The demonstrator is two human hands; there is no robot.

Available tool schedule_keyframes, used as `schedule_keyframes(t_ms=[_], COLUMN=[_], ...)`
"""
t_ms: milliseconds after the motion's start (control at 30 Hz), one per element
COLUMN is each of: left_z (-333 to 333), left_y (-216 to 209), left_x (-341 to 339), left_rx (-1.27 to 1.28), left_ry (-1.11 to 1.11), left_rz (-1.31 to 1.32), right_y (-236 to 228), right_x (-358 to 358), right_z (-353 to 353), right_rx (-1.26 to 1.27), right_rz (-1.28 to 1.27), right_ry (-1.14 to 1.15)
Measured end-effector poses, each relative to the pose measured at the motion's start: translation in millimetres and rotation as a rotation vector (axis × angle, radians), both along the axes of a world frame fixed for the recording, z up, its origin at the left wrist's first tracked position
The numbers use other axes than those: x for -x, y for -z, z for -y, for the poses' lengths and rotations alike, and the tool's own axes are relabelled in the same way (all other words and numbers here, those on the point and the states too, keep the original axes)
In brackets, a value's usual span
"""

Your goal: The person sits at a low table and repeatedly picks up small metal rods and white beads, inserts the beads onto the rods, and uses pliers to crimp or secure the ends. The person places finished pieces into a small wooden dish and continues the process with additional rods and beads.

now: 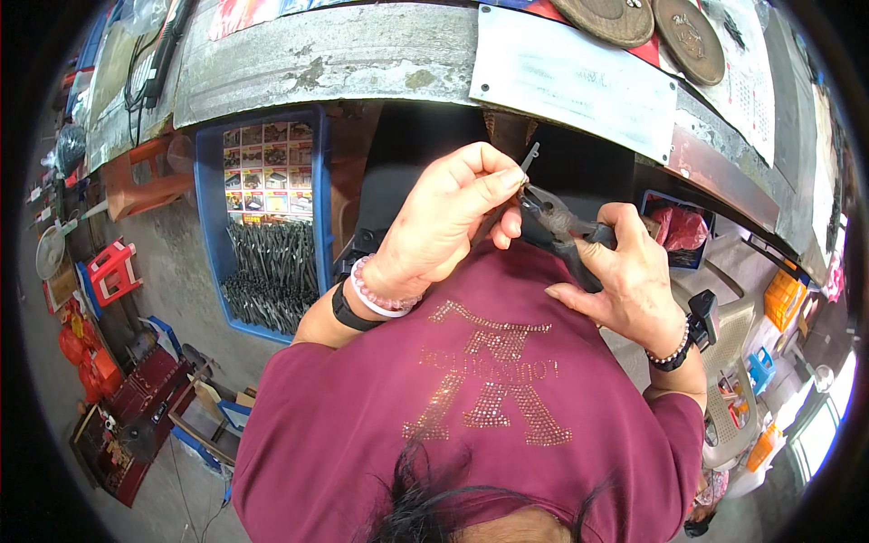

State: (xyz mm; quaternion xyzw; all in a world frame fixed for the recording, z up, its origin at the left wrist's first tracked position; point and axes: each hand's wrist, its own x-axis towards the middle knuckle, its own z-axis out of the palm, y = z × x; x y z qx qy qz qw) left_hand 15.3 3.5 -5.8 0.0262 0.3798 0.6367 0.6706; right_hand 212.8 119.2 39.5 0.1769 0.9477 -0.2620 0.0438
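Note:
My left hand is closed in a pinch on a thin, dark grey strip whose notched end sticks up past the fingertips. The rest of that strip is mostly hidden by the fingers. In my right hand is a pair of dark pliers, gripped by the handles. The jaws reach up and left to the left fingertips, close against the pinched piece. Whether they bite on it I cannot tell. Both hands are raised in front of my chest, just below the bench edge.
At the left a blue crate holds a heap of similar dark strips beneath a printed picture sheet. A worn grey bench runs across the far side, with a white sheet and round brown plaques. A red stool stands far left.

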Motion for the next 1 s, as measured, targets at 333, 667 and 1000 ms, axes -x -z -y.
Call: schedule_keyframes(t_ms=[333,667,1000], left_z=[3.2,4.8,5.7], left_y=[0.2,-2.2,4.7], left_x=[5.8,8.6,9.3], left_rx=[-0.016,0.005,0.003], left_ry=[0.041,0.120,0.090], left_rz=[-0.108,-0.256,-0.289], right_y=[1.7,3.2,5.2], right_x=[1.7,3.3,2.5], right_z=[-2.3,0.5,-2.7], right_rx=[-0.033,-0.087,0.475], right_rz=[-0.015,-0.029,0.072], right_ry=[-0.036,-0.048,0.033])
